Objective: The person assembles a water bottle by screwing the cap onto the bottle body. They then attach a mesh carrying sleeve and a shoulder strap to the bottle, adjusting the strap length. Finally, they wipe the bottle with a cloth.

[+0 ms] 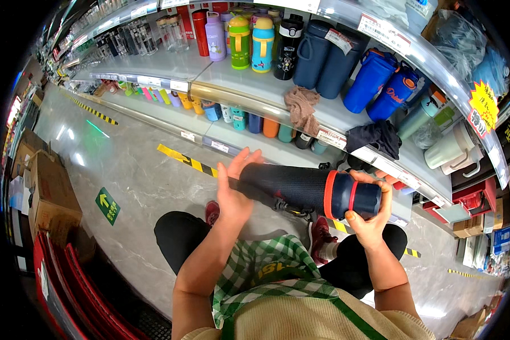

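A large black insulated bottle [292, 182] with two red-orange bands and a dark navy lid lies nearly level across my knees, in the air. My left hand [235, 198] cups its plain end, thumb up, with the other fingers partly behind it. Around the lid end, my right hand [371, 224] is closed, its thumb on the near side and its fingers passing over the end. A dark strap [293, 209] hangs below the bottle's body. On the shelf edge beyond it are a brown cloth [303, 109] and a black cloth [374, 137].
The shelf [198, 71] ahead carries several bottles, including a green bottle [239, 45] and a blue bottle [370, 82]. A lower shelf holds small cups. Cardboard boxes [56, 192] stand at left, by red panels [54, 283]. Yellow-black tape [187, 160] marks the floor.
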Action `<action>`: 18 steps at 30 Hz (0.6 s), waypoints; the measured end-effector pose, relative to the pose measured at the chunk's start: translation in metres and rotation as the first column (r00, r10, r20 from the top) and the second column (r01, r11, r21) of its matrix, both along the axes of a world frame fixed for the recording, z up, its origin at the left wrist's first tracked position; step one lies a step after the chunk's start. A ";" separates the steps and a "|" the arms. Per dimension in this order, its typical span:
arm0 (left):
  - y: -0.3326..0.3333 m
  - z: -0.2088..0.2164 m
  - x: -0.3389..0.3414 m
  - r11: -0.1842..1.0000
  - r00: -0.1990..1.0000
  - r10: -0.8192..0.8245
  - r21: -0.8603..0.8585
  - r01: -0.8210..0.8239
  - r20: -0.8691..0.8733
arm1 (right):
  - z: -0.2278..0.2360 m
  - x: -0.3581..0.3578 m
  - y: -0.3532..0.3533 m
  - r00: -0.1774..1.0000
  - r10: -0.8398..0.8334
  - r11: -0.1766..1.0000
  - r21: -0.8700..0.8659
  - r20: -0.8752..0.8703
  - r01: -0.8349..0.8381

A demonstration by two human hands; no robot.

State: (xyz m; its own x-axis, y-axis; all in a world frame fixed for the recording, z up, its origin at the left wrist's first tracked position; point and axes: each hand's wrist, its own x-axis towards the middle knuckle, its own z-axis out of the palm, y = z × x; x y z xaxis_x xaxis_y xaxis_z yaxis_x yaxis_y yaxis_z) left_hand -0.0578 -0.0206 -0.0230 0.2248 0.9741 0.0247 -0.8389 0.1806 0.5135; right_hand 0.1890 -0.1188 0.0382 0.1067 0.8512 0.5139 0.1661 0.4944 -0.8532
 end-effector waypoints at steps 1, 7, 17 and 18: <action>0.001 0.000 -0.001 0.999 0.998 0.047 -0.004 -0.047 -0.032 | 0.003 -0.001 0.000 1.000 0.002 1.000 -0.027 -0.001 -0.002; 0.008 -0.001 -0.014 0.924 0.924 0.351 0.220 -0.314 -0.155 | 0.007 -0.003 0.000 0.998 0.067 0.972 -0.227 -0.006 -0.067; 0.018 0.028 -0.015 0.935 0.935 0.352 0.050 -0.350 -0.040 | -0.042 -0.027 -0.008 0.877 0.003 0.922 0.339 0.480 -0.188; 0.018 0.031 -0.011 0.951 0.952 0.307 0.030 -0.306 -0.019 | -0.048 -0.030 -0.007 0.874 -0.038 0.895 0.406 0.484 -0.186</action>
